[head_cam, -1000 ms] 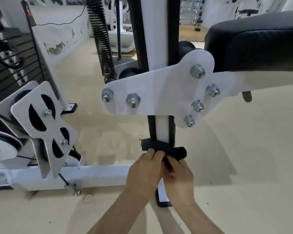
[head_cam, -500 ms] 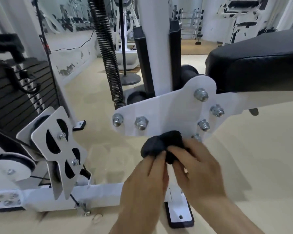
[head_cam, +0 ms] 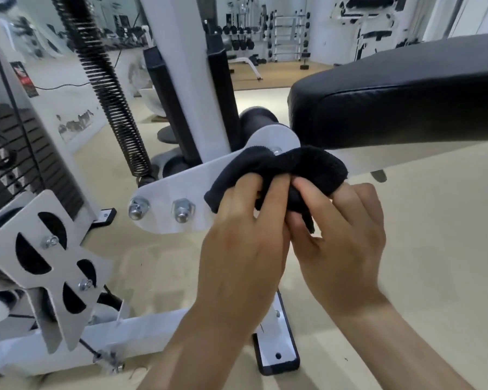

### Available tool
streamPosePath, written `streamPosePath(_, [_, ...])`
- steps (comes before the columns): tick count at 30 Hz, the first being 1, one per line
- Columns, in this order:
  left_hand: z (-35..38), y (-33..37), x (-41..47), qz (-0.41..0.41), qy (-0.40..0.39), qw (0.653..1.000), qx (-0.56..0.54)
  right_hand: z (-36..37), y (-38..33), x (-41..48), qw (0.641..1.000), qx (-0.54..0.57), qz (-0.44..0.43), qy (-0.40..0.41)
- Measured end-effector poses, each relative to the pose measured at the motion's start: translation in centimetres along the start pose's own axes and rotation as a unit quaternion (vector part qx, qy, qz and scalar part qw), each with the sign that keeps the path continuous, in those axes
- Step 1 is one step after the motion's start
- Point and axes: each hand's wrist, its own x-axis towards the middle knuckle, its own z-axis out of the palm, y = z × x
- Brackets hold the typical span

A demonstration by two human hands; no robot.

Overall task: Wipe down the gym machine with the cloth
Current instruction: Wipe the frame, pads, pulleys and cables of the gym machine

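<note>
Both hands now work the black cloth (head_cam: 279, 175) against the white bracket plate (head_cam: 181, 190) of the gym machine, just under the front edge of the black seat pad (head_cam: 392, 108). A second ago the cloth was wrapped low around the upright post beneath the plate; it has since climbed the post and now sits bunched over the plate's right half, where it hides most of the bolts there. Two bolts (head_cam: 158, 211) at the plate's left end remain bare.

The left hand (head_cam: 243, 249) has its fingers (head_cam: 276, 192) curled and pressed into the cloth's lower edge, pinching a fold of it. The right hand (head_cam: 341, 240) meets it from the other side, its fingers (head_cam: 319, 192) tucked into the cloth so that the fabric drapes over the fingertips. Whether the cloth lies flat on the metal or only touches at the folds is hard to tell, since the bunching covers the contact.

Judging from this shift, the lower post looks finished and the wipe has passed to the plate and its bolts. The left end of the plate, the coiled spring (head_cam: 110, 99) and the pulley bracket (head_cam: 48, 271) at the left appear not yet reached, so a good deal of the machine likely remains.
</note>
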Motion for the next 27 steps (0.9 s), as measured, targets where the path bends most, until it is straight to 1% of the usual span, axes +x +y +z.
streamPosePath(3, [0.2,-0.7,-0.5,-0.012,-0.020,1.000,0.004,0.3,-1.1,-0.5,0.998,-0.005,0.054,-0.025])
streamPosePath(5, [0.1,-1.6,-1.5,-0.046,-0.043,0.998,-0.004,0.5,-2.3,-1.2,0.996,-0.017,0.058,-0.060])
streamPosePath(6, [0.1,-2.2,-2.2,-0.069,-0.064,0.996,-0.003,0.5,-2.8,-1.6,0.994,-0.021,0.042,-0.100])
streamPosePath(7, [0.0,-2.6,-3.0,-0.095,-0.093,0.991,0.005,0.5,-3.2,-2.2,0.987,-0.037,0.018,-0.156])
streamPosePath(8, [0.2,-3.0,-4.1,-0.125,-0.126,0.984,0.023,0.3,-3.4,-2.9,0.969,-0.050,0.004,-0.241])
streamPosePath(9, [0.5,-3.4,-5.4,-0.141,-0.151,0.978,0.039,-0.1,-3.5,-3.5,0.947,-0.056,0.012,-0.316])
streamPosePath(10, [0.3,-3.3,-6.6,-0.145,-0.165,0.975,0.032,-0.4,-3.5,-4.2,0.930,-0.041,0.032,-0.363])
streamPosePath(11, [-0.3,-2.8,-7.2,-0.135,-0.152,0.979,0.004,-1.0,-3.8,-4.4,0.932,0.004,0.058,-0.358])
streamPosePath(12, [-1.0,-2.1,-6.9,-0.127,-0.103,0.986,-0.032,-1.3,-4.1,-3.9,0.947,0.069,0.094,-0.300])
streamPosePath(13, [-1.3,-1.8,-6.0,-0.108,-0.035,0.992,-0.052,-1.0,-4.3,-2.6,0.963,0.128,0.118,-0.207])
streamPosePath(14, [-1.5,-1.8,-5.4,-0.096,0.015,0.994,-0.054,-0.4,-4.3,-1.7,0.964,0.176,0.139,-0.140])
streamPosePath(15, [-1.6,-2.1,-4.9,-0.084,0.035,0.996,-0.026,0.3,-4.5,-0.9,0.965,0.184,0.143,-0.123])
streamPosePath(16, [-1.8,-2.3,-4.4,-0.080,0.039,0.996,0.005,0.9,-5.0,0.1,0.969,0.175,0.119,-0.129])
streamPosePath(17, [-2.1,-2.8,-4.3,-0.083,0.019,0.996,0.033,1.5,-5.4,0.2,0.972,0.162,0.087,-0.147])
streamPosePath(19, [-2.4,-3.9,-5.6,-0.106,-0.026,0.993,0.049,2.2,-5.5,-1.3,0.964,0.151,0.047,-0.212])
streamPosePath(20, [-2.4,-4.5,-6.8,-0.113,-0.027,0.992,0.047,2.2,-5.5,-2.5,0.956,0.146,0.045,-0.252])
streamPosePath(22, [-2.8,-5.2,-9.5,-0.111,-0.004,0.993,0.031,1.8,-5.5,-4.9,0.939,0.169,0.068,-0.291])
streamPosePath(23, [-3.5,-5.1,-10.3,-0.096,0.015,0.995,0.024,1.2,-6.0,-5.4,0.936,0.196,0.072,-0.284])
streamPosePath(24, [-4.4,-5.0,-10.6,-0.070,0.052,0.996,0.023,0.7,-6.7,-5.1,0.939,0.225,0.069,-0.251])
streamPosePath(25, [-5.2,-5.1,-9.9,-0.052,0.093,0.994,0.026,0.5,-7.6,-4.1,0.947,0.243,0.046,-0.203])
streamPosePath(26, [-5.9,-5.5,-8.8,-0.055,0.123,0.991,0.028,0.8,-8.4,-3.2,0.955,0.248,0.014,-0.160])
streamPosePath(27, [-6.6,-6.0,-7.3,-0.070,0.138,0.987,0.031,1.6,-9.1,-2.1,0.961,0.238,-0.011,-0.140])
